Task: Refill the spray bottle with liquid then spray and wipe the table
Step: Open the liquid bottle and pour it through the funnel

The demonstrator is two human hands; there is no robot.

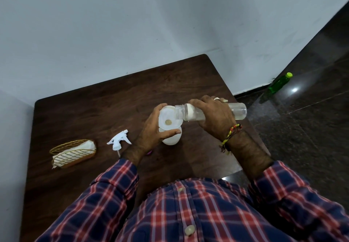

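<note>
Dark wood table (pixel 94 109), hard and flat, easy to wipe later. Plaid sleeves low in view. Near the middle, white spray bottle (pixel 171 139) with a funnel (pixel 170 117) in its neck, wrapped by left hand (pixel 151 130), fingers curled round funnel and shoulder. Likely light, thin-walled, tippy; best held low on the body. Clear bottle (pixel 198 112) tipped sideways, mouth at the funnel rim, clasped mid-body by right hand (pixel 213 115); smooth, probably slippery when wet. Left of these, napkin basket (pixel 72 153), soft tissue inside. Smallest, trigger head (pixel 120 140), lying loose, rigid plastic.
</note>
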